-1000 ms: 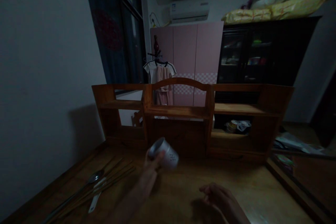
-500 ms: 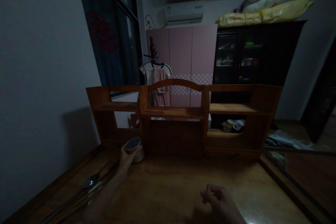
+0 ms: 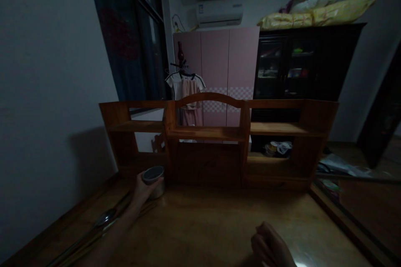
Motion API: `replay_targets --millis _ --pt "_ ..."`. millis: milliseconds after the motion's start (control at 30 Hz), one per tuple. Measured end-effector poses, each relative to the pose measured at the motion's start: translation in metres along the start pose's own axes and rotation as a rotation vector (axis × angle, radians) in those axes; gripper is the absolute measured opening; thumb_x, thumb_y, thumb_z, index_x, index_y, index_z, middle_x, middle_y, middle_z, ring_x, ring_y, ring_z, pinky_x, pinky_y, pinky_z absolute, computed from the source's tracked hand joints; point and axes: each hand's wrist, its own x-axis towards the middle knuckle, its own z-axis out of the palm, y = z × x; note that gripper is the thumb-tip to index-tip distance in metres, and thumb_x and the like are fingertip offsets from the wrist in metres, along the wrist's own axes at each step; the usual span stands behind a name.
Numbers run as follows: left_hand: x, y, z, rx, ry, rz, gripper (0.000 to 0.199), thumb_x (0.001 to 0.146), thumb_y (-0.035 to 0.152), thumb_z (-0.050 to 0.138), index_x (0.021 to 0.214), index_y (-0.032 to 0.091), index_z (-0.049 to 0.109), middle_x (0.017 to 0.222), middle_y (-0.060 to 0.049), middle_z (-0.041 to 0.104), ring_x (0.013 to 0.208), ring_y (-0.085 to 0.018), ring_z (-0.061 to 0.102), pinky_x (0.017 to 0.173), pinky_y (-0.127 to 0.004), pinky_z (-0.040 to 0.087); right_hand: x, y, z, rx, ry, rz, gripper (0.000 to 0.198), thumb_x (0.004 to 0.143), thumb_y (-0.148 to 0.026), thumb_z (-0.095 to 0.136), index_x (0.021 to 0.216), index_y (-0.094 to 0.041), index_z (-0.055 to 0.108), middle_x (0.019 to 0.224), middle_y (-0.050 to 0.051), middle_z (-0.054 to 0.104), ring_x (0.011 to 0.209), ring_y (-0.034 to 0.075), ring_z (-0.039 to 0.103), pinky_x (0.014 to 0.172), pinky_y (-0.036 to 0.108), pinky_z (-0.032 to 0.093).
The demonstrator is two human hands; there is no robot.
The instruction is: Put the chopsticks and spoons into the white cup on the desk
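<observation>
My left hand (image 3: 142, 190) is wrapped round the upper side of a round, open-topped cup (image 3: 157, 191), greyish and dim, near the left part of the wooden desk shelf. The cup looks close to upright; whether its base touches the tabletop, I cannot tell. Left of my forearm lies a metal ladle (image 3: 105, 217) with a long handle, beside several thin sticks (image 3: 83, 247) that look like chopsticks. A few more thin sticks (image 3: 148, 207) show just below the cup. My right hand (image 3: 270, 244) is a loose fist over the table at the lower right, with nothing seen in it.
A wooden shelf unit (image 3: 206, 134) with compartments stands along the back of the tabletop (image 3: 200, 221). A wall (image 3: 46, 133) borders the left side. A raised wooden edge (image 3: 340, 227) runs along the right. Bundled items (image 3: 277, 148) show through the right compartment.
My left hand and the cup have shifted a little left and nearer. My right hand has moved slightly right, and its fingers have curled in more.
</observation>
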Motion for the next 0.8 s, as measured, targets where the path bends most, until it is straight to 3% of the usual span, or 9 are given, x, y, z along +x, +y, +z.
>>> replay_targets --millis 167,267,367,467,567,633,667,733,800 --pt "-0.001 0.001 -0.010 0.015 -0.015 -0.026 0.083 0.048 0.041 0.085 0.114 0.020 0.040 0.114 -0.008 0.054 0.111 -0.030 0.056 0.096 -0.050 0.046 0.002 0.005 -0.004 -0.130 -0.124 -0.079 0.066 0.084 -0.058 0.044 0.031 -0.022 0.025 0.031 -0.004 0.019 0.034 0.007 0.017 0.042 0.025 0.011" --pt "-0.008 0.006 -0.013 0.009 -0.037 -0.025 0.082 0.051 0.041 0.084 0.116 0.021 0.039 0.117 -0.009 0.055 0.113 -0.030 0.056 0.095 -0.049 0.047 -0.002 -0.003 0.002 -0.183 -0.148 -0.092 0.068 0.084 -0.061 0.039 0.029 -0.022 0.033 0.032 -0.001 0.023 0.036 0.009 0.024 0.043 0.026 0.018" --pt "-0.012 0.011 -0.014 0.024 -0.052 -0.039 0.085 0.053 0.044 0.083 0.121 0.019 0.039 0.120 -0.012 0.055 0.114 -0.030 0.056 0.097 -0.048 0.046 -0.006 -0.012 0.010 -0.189 -0.153 -0.131 0.064 0.087 -0.054 0.039 0.032 -0.021 0.040 0.036 0.001 0.030 0.040 0.011 0.030 0.047 0.027 0.022" --pt "-0.015 0.021 -0.014 0.061 -0.016 -0.038 0.104 0.048 0.047 0.085 0.132 0.017 0.030 0.134 -0.017 0.045 0.124 -0.033 0.047 0.103 -0.049 0.039 -0.002 -0.011 0.008 -0.197 -0.172 -0.173 0.059 0.083 -0.051 0.044 0.033 -0.020 0.042 0.036 0.000 0.029 0.038 0.011 0.028 0.046 0.026 0.018" --pt "-0.029 0.047 -0.015 0.134 0.140 0.131 0.115 0.054 0.052 0.081 0.143 0.018 0.016 0.149 -0.018 0.026 0.137 -0.034 0.028 0.113 -0.049 0.024 0.005 -0.001 -0.001 -0.199 -0.171 -0.195 0.057 0.078 -0.053 0.049 0.033 -0.020 0.039 0.033 -0.003 0.025 0.034 0.009 0.021 0.042 0.025 0.012" --pt "-0.049 0.071 -0.015 0.096 0.223 0.326 0.098 0.071 0.054 0.067 0.145 0.023 0.012 0.153 -0.012 0.022 0.141 -0.029 0.020 0.116 -0.047 0.016 0.008 0.005 -0.005 -0.176 -0.180 -0.176 0.057 0.077 -0.054 0.050 0.034 -0.021 0.037 0.033 -0.003 0.024 0.034 0.008 0.020 0.042 0.025 0.011" --pt "-0.062 0.082 -0.013 0.046 0.198 0.416 0.085 0.079 0.052 0.058 0.146 0.024 0.013 0.153 -0.009 0.024 0.141 -0.027 0.021 0.116 -0.045 0.017 0.008 0.006 -0.005 -0.166 -0.187 -0.150 0.057 0.077 -0.055 0.050 0.034 -0.021 0.036 0.034 -0.003 0.025 0.034 0.008 0.020 0.042 0.025 0.012" --pt "-0.091 0.098 -0.009 0.058 -0.095 0.511 0.060 0.085 0.050 0.049 0.138 0.026 0.036 0.141 -0.008 0.043 0.134 -0.028 0.035 0.112 -0.047 0.026 0.005 0.007 -0.001 -0.145 -0.178 -0.096 0.058 0.077 -0.060 0.050 0.036 -0.021 0.034 0.036 -0.003 0.025 0.037 0.009 0.021 0.043 0.025 0.013" --pt "-0.118 0.103 0.000 0.078 -0.248 0.536 0.035 0.077 0.051 0.060 0.102 0.027 0.065 0.104 -0.008 0.066 0.106 -0.029 0.058 0.099 -0.045 0.041 0.000 0.002 0.008 -0.128 -0.147 -0.049 0.061 0.076 -0.067 0.050 0.039 -0.022 0.032 0.040 -0.003 0.025 0.039 0.009 0.020 0.043 0.026 0.016"
